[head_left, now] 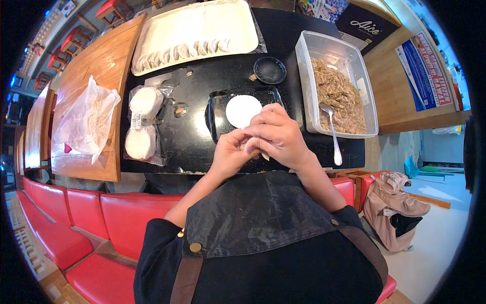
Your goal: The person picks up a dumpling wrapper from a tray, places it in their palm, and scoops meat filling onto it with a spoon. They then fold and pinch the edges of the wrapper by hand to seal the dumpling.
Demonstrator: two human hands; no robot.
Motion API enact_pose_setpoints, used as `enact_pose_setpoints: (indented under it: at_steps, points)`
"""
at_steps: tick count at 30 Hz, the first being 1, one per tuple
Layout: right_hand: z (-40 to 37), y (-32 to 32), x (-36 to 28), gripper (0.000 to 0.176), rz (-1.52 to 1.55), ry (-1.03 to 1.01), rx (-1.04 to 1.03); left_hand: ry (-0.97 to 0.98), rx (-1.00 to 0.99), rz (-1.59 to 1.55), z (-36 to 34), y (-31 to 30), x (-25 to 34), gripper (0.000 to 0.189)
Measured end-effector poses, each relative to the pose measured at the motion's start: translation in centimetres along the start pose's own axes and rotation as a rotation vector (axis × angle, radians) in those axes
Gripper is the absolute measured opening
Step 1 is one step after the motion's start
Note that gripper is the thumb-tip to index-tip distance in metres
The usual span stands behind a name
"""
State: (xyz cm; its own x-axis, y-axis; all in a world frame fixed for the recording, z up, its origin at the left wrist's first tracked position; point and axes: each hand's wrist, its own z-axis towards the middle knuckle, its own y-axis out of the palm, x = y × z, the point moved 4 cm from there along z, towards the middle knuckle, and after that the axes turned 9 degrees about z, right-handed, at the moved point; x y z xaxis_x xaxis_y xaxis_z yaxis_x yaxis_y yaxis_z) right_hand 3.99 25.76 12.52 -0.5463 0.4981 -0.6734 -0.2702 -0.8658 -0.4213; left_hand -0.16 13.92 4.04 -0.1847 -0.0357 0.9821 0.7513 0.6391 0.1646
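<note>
My left hand and my right hand meet above the front edge of a black tray. Their fingers pinch together on a small pale piece of dough, mostly hidden by the fingers. On the tray, just behind the hands, lies a round white wrapper. A small dark bowl stands behind the tray. To the right, a clear plastic container holds brown minced filling, with a metal spoon leaning in it.
A cream tray with a row of folded dumplings is at the back left. Packaged round wrappers lie left of the black tray. A plastic bag rests on the wooden table. A dark box stands back right.
</note>
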Motion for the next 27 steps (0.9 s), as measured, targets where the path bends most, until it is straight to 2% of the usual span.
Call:
enact_pose_setpoints:
  at_steps: [2,4,8,10,12,13,16,20,24,26,27]
  points:
    - [-0.5,0.1,0.6,0.017,0.007,0.011,-0.05,-0.023,-0.007,0.005,0.0,0.0,-0.4,0.029]
    - [-0.7,0.1,0.7,0.019,0.013,0.024,-0.1,0.042,-0.017,-0.032,0.0,0.2,-0.6,0.031]
    - [-1.1,-1.8,1.6,0.033,-0.023,0.177,0.183,-0.051,0.031,-0.104,0.2,0.6,-0.5,0.033]
    - [-1.8,-2.1,2.7,0.031,0.031,0.256,0.236,-0.06,0.099,-0.121,0.3,0.5,-0.6,0.034]
    - [-2.1,-1.7,3.0,0.025,0.077,0.269,0.141,-0.07,0.095,-0.163,0.4,0.5,-0.8,0.034]
    - [-2.0,-1.4,2.5,0.017,0.115,0.32,0.155,-0.046,0.093,-0.213,0.4,0.4,-0.9,0.036]
    - [-2.0,-0.7,2.7,0.011,0.155,0.356,0.143,-0.028,0.113,-0.251,0.5,0.5,-0.9,0.037]
    - [-1.6,-0.3,2.6,0.011,0.033,0.238,0.151,-0.016,0.142,-0.229,0.5,0.3,-0.8,0.038]
    - [-0.8,-0.1,1.8,0.012,0.039,0.201,0.212,0.021,0.164,-0.233,0.3,0.2,-0.7,0.037]
    - [-0.7,0.3,1.6,0.012,0.016,0.157,0.085,0.091,0.114,-0.115,0.3,0.1,-0.7,0.035]
    - [-0.8,0.4,1.7,0.012,0.015,0.156,0.085,0.092,0.114,-0.115,0.3,0.2,-0.8,0.035]
